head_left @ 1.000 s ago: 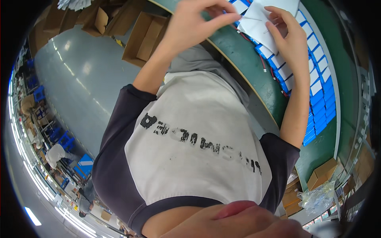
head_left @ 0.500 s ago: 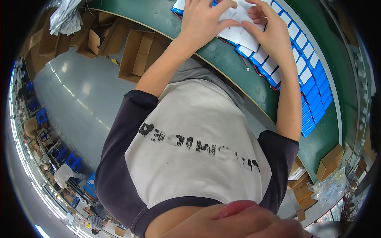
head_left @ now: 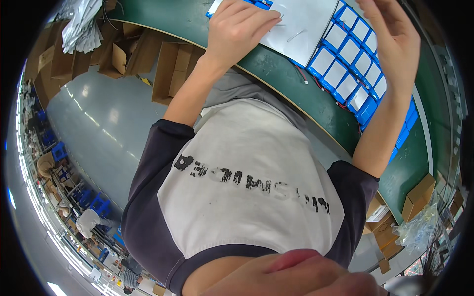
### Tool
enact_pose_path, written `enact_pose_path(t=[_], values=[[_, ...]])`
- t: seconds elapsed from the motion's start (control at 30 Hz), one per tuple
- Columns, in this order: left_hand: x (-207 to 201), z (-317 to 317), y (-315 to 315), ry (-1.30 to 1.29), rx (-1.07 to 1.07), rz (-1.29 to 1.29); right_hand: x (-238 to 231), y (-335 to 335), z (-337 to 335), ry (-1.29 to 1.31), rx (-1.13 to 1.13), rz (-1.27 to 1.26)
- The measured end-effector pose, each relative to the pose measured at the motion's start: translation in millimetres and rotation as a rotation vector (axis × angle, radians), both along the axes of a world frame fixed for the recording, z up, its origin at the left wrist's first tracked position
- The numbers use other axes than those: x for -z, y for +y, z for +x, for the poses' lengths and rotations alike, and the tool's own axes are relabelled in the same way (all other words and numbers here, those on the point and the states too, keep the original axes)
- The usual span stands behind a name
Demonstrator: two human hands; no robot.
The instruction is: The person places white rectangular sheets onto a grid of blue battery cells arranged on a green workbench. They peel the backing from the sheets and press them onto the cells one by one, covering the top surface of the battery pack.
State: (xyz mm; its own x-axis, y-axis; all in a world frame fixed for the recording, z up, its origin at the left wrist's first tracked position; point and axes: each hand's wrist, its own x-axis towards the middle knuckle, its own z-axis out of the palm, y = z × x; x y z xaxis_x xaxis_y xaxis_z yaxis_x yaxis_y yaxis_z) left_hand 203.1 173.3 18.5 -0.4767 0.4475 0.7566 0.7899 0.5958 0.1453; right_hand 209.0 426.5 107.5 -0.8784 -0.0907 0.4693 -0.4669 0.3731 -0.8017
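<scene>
A white sheet lies over part of the rows of blue battery packs, with a few thin strips on it. My left hand is at the sheet's left side, its fingers curled and pressed together; whatever they hold, if anything, is hidden. Over the packs on the right, my right hand is raised off the sheet with its fingers apart. Its fingertips are partly cut off by the top edge. Many packs bear white rectangles on top, and thin leads with white connectors stick out toward me.
The green table's edge runs diagonally in front of me. Open cardboard boxes stand on the floor to the left. A bundle of silvery strips hangs at upper left. At lower right are a carton and clear plastic bags.
My right hand has left the sheet and moved right and up, its fingers parting. The left hand has shifted slightly left and closed. More of the white sheet now shows, lying flatter.
</scene>
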Motion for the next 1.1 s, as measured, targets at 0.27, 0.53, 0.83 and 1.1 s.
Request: enact_pose_path(t=[0.27,0.53,0.83,1.1], values=[[3,-4,0,-0.039,0.133,-0.327,0,-12,6,0.055,0.084,0.224],[-15,-10,-4,-0.533,0.116,0.106,0,0,0,0.042,0.063,0.166],[-14,13,-4,-0.087,0.170,-0.375,-21,11,5,-0.072,-0.003,0.069],[-15,7,-16,-0.351,0.113,-0.133,-8,44,-1,0.014,0.054,0.093]])
